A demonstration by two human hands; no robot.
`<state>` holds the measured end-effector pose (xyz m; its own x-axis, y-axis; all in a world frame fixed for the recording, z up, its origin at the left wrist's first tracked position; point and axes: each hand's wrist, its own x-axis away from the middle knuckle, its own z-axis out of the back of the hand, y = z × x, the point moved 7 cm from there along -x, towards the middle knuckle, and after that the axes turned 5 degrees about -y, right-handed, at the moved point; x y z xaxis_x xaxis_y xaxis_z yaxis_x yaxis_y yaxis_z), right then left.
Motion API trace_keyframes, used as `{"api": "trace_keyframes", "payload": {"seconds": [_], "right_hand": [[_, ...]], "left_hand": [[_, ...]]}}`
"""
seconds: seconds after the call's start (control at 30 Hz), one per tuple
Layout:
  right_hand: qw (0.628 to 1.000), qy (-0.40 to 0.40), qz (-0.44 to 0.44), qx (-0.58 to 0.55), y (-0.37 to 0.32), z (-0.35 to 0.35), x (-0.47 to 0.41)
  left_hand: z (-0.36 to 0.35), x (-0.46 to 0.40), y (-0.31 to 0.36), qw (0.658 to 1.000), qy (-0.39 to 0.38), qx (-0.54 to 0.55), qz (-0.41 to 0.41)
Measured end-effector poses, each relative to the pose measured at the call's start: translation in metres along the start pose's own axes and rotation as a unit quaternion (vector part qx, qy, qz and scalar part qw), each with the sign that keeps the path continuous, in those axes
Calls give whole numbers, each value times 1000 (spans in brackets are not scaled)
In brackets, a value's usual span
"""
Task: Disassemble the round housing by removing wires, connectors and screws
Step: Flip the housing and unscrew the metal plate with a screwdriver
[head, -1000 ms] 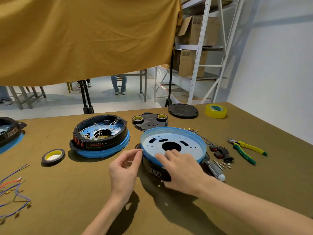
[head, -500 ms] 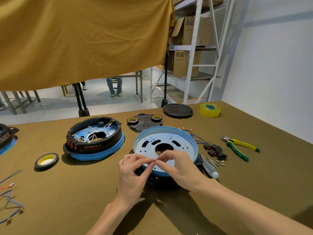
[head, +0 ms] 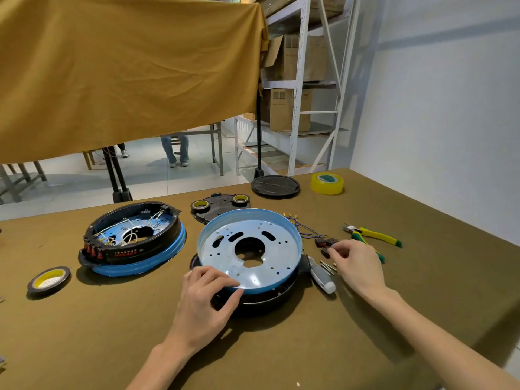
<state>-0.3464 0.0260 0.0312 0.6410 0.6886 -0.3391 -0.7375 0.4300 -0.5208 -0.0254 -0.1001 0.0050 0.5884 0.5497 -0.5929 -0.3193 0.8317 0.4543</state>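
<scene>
- The round housing (head: 249, 250) is lying on the table (head: 309, 347) directly in front of the person, with its pale blue dish seated on a black ring base; the dish interior is showing only bare holes and slots, with no wiring seen inside.
- The near rim of the housing is being gripped by the left hand (head: 206, 298), with fingers curled over the blue edge and the thumb against the black base.
- The right hand (head: 356, 264) is being held over the small parts just right of the housing, its fingertips pinched at the dark connectors (head: 326, 243); whether a screw or connector is actually being held cannot be told.
- Removed parts are lying beside the housing: blue wires (head: 302, 228) with terminals, loose screws (head: 327, 267), and a screwdriver (head: 320, 275) touching the base.
- Pliers (head: 374, 236) are resting further right, unused.
- The work on this unit is being judged as well advanced, with separation of dish and base possibly remaining.
- A second housing (head: 133, 243), to the left, is still carrying white wires and red connectors, so it is being judged untouched.
</scene>
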Motion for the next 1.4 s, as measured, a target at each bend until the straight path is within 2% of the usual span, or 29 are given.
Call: {"api": "trace_keyframes", "payload": {"seconds": [0.13, 0.3, 0.47, 0.6, 0.77, 0.87, 0.97, 1.1, 1.23, 1.4], "right_hand": [[997, -48, -10, 62, 20, -14, -7], [999, -24, 34, 29, 6, -15, -1], [979, -102, 105, 141, -28, -38, 18], [967, -196, 84, 141, -29, -42, 21], [948, -260, 106, 149, -35, -50, 28], [962, -224, 93, 122, -26, -38, 31], [980, -151, 67, 107, -4, -13, 39], [987, -63, 0, 151, 28, 16, 31], [975, -56, -20, 214, 47, 16, 9], [958, -88, -30, 270, 68, -3, -10]], "left_hand": [[0, 0, -2, 1000, 11, 6, -1], [-3, -1, -5, 1000, 14, 4, -9], [-3, -2, -5, 1000, 8, -10, -14], [-1, -1, -2, 1000, 12, -5, -19], [-1, -1, -1, 1000, 7, -5, -8], [1, -1, -2, 1000, 11, 0, -7], [3, -2, -3, 1000, 16, 4, -2], [2, -1, -3, 1000, 15, 10, -3], [1, -1, -4, 1000, 14, 4, -4], [-3, -2, -9, 1000, 9, -1, -3]]}}
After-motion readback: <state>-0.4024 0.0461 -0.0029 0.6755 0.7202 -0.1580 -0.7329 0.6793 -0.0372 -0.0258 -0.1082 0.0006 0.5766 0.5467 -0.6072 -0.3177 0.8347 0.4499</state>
